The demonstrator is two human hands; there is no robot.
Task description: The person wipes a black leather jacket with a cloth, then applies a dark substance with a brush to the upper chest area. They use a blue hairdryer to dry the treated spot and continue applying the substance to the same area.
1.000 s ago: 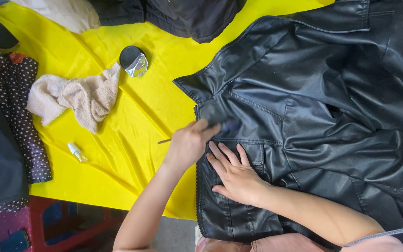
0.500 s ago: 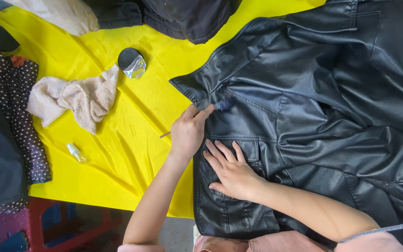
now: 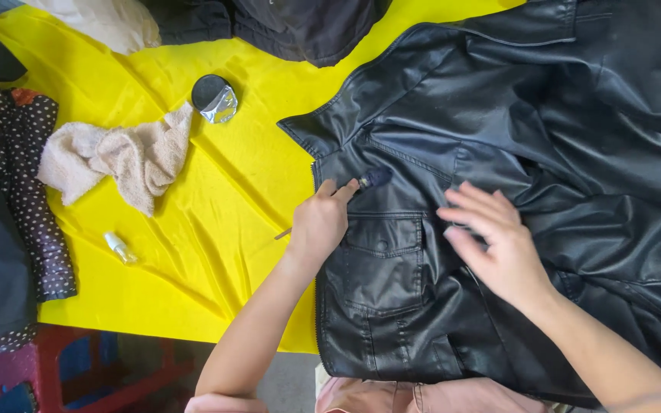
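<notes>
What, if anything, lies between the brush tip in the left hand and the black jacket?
Nothing visible. The left hand holds a thin brush whose dark tip is right on the black jacket above the chest pocket. The right hand rests apart, further right.

Black leather jacket (image 3: 545, 191) spread flat, front up; small brush (image 3: 369, 180) tip on chest.

Table covered by yellow cloth (image 3: 223, 191), creased. On it: black leather jacket (image 3: 545, 153) spread flat over the right half, hem past the near edge. Beige towel (image 3: 116, 157), crumpled, left of centre. Round black tin (image 3: 214, 98) just beyond the towel. Small clear bottle (image 3: 120, 248) lying on its side near the front. Dark garments (image 3: 300, 23) at far edge; dotted fabric (image 3: 24, 191) at left edge.
</notes>
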